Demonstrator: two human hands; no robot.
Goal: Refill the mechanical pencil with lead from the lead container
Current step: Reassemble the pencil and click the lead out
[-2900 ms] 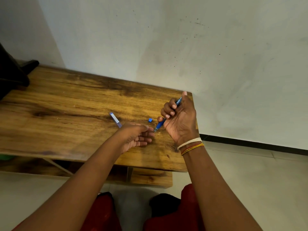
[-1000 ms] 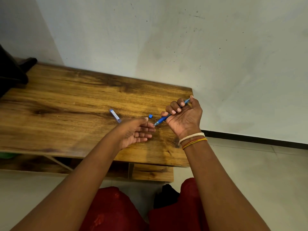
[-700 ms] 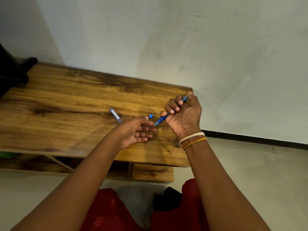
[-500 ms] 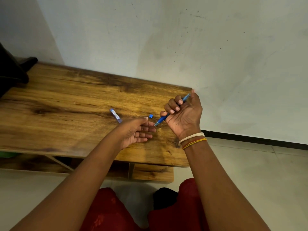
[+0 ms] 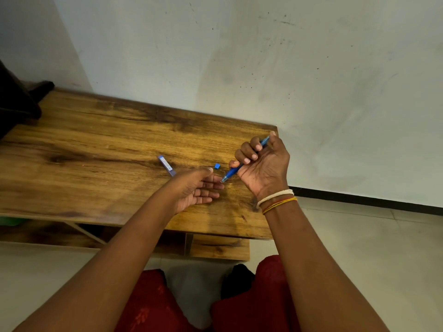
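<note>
**Pencil tip held against the open left hand**

The right hand [image 5: 262, 168] is clenched around a blue mechanical pencil [image 5: 232, 173], fingers curled over the barrel and the thumb pressed on its upper end. The pencil slants down and to the left, its tip meeting the fingertips of the left hand [image 5: 195, 189]. A few thread bands [image 5: 278, 200] — white, red and yellow — circle the right wrist.

The left hand is released and grasps nothing; it lies palm up and slightly cupped, low over the wooden worktop [image 5: 107, 149], with the fingers stretched toward the pencil tip. Whether a lead lies on those fingers is too fine to tell.

The lead container [image 5: 167, 165], a slim translucent bluish tube with a white label, lies flat on the worktop just beyond the left hand; its near end is hidden behind the back of that hand. A small blue cap [image 5: 217, 166] sits on the wood on its own, between the two hands and a little farther back, close to the left thumb tip but apart from the container.

The worktop stands against a pale, scuffed wall [image 5: 263, 68], and both hands work near its right end. A dark object [image 5: 16, 101] rests at its far left edge — only partly in view. Below, red clothing [image 5: 251, 307] covers the person's knees above a light tiled floor [image 5: 371, 248].
</note>
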